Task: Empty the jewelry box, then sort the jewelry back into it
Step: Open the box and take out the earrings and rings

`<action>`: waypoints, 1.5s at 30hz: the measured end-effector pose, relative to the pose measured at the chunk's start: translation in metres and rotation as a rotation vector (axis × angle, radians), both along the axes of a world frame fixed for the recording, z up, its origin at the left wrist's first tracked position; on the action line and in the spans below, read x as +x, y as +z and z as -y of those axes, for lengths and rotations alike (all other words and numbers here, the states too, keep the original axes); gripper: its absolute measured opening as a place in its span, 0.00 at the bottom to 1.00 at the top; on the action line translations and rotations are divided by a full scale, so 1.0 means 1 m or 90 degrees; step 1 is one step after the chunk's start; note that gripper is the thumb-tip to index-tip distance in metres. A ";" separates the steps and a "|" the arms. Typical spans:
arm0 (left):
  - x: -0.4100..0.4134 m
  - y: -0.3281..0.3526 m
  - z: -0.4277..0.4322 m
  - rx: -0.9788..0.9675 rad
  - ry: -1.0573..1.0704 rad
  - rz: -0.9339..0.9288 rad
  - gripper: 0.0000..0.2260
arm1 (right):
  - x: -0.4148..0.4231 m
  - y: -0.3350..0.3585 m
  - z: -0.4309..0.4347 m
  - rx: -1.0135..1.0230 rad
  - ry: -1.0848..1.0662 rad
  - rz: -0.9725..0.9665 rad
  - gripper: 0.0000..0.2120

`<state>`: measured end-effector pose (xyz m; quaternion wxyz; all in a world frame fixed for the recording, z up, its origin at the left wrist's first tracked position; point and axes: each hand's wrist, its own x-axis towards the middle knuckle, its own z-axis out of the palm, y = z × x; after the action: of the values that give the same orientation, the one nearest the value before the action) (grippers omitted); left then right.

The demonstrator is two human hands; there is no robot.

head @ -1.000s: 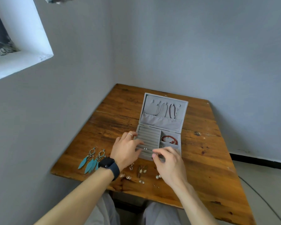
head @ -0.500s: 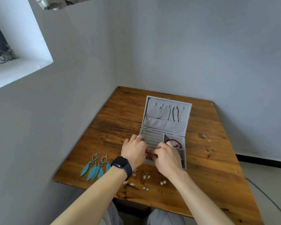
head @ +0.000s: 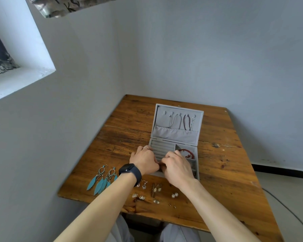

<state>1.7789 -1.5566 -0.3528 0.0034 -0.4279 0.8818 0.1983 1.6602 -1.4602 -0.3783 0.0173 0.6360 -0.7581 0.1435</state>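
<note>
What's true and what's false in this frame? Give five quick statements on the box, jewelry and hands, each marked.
1. The jewelry box lid stands open. True.
2. The teal feather earrings lie inside the box. False: they lie on the table, left of it.
3. A red bead bracelet lies in a right-side compartment. True.
4. Both hands rest on bare table. False: left hand and right hand meet over the box's near ring rolls.
5. Necklaces hang in the lid. True.

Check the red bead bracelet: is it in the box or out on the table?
In. The red bead bracelet lies inside the jewelry box, in its far right compartment.
</note>
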 end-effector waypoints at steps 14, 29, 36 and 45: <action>0.007 -0.001 -0.004 -0.021 0.009 -0.070 0.08 | -0.009 0.003 0.015 0.128 0.002 0.056 0.11; 0.002 -0.008 -0.006 0.002 0.030 -0.072 0.06 | -0.006 -0.012 -0.102 -0.145 -0.132 0.258 0.01; 0.005 -0.006 -0.018 -0.006 0.003 -0.114 0.04 | 0.009 -0.051 -0.137 -0.113 -0.171 0.229 0.02; 0.016 -0.022 -0.093 -0.103 -0.164 -0.215 0.02 | 0.009 -0.057 -0.134 -0.151 -0.205 0.227 0.01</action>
<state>1.7944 -1.4632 -0.3752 -0.1535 -0.2714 0.9302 0.1939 1.6692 -1.3261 -0.4357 -0.0191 0.4652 -0.8186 0.3363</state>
